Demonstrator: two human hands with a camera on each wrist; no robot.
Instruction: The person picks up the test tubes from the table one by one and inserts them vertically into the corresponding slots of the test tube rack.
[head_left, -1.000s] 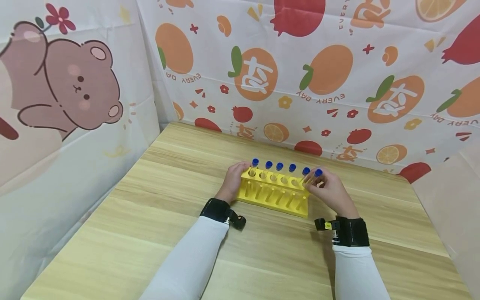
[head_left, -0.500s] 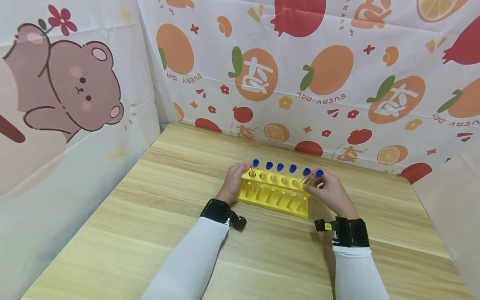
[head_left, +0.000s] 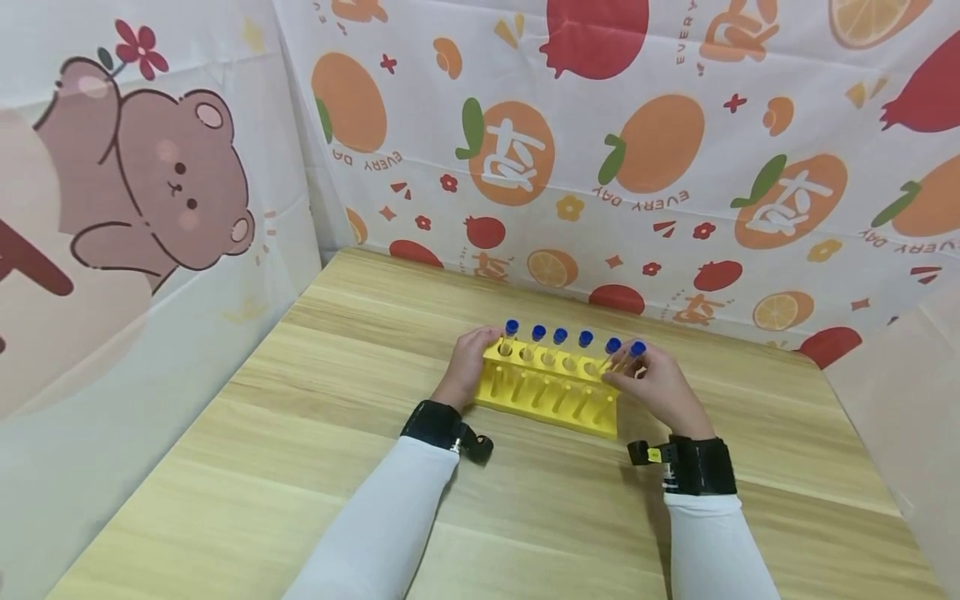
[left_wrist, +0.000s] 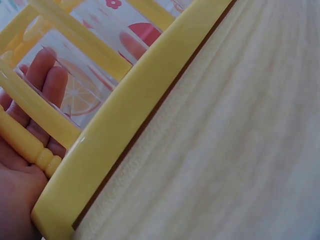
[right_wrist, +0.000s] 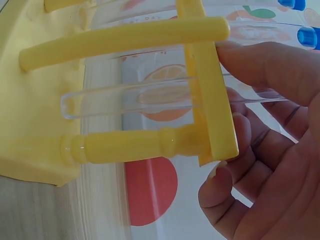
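Observation:
A yellow test tube rack (head_left: pixel 547 408) stands on the wooden table, holding a row of clear test tubes with blue caps (head_left: pixel 560 335). My left hand (head_left: pixel 467 362) grips the rack's left end. Its palm lies against the end post (left_wrist: pixel 25 137), with fingers reaching behind, as the left wrist view shows. At the right end, my right hand (head_left: pixel 660 383) pinches the last test tube (right_wrist: pixel 130 98) just above the top rail (right_wrist: pixel 212 95). That tube passes through its hole, leaning right, its rounded bottom short of the base. My lower right fingers curl beside the rail's end.
The wooden table (head_left: pixel 300 467) surrounds the rack on every side. A fruit-print cloth (head_left: pixel 577 167) hangs along the back edge, and a bear-print cloth (head_left: pixel 180 175) hangs at the left. A plain pale cloth (head_left: pixel 907 400) covers the right side.
The head view has shifted slightly. The right hand's fingertips have moved a little left at the last tube; the left hand and the rack keep their place.

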